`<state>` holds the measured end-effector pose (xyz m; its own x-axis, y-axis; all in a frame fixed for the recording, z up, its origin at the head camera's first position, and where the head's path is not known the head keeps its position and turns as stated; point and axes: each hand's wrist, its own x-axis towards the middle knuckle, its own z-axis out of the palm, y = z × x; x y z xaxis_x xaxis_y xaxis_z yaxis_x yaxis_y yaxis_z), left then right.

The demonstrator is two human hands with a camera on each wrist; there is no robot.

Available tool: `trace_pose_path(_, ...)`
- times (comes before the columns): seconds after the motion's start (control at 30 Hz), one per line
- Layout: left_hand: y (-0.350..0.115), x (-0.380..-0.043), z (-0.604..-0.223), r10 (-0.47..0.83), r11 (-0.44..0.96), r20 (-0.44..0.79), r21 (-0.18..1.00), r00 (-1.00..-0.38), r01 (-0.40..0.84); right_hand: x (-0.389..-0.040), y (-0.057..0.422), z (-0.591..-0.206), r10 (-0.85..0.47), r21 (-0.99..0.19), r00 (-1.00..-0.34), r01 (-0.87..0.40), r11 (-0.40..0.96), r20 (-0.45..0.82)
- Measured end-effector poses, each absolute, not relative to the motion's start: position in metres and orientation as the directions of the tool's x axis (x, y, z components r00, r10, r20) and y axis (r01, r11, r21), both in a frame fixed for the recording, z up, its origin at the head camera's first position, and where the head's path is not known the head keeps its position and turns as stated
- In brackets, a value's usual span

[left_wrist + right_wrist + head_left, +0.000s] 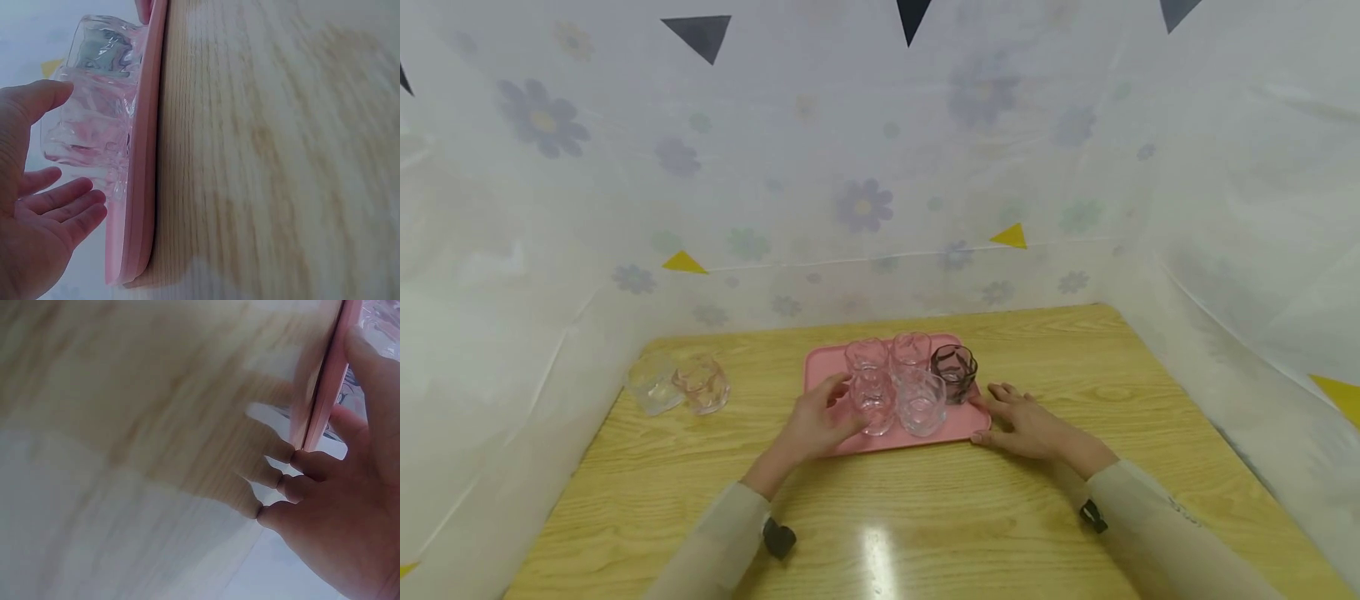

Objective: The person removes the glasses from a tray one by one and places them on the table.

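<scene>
Tray: pink, flat on the wooden table, taken as clock centre in the head view.
On board: dark glass at 2 o'clock, clear glass at 4, pinkish front glass at 8, pinkish back glasses at 11 and 12.
Left hand: at 8 o'clock, thumb and fingers spread apart about the pinkish front glass; contact unclear.
Right hand: between 3 and 4, fingers fanned, thumb and index against the tray's edge, other fingertips touching the table.
Loose glasses: two, side by side, at 9.
</scene>
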<state>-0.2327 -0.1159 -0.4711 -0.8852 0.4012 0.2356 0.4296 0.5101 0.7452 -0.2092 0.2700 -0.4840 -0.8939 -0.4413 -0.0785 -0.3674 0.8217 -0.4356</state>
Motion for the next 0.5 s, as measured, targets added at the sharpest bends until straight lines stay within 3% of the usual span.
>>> trace_pose_path(0.5, -0.105, -0.2358, -0.4735, 0.379, 0.531, 0.161, 0.769, -0.911, 0.356, -0.2099, 0.2717, -0.486, -0.442, -0.435, -0.894, -0.369, 0.821, -0.075)
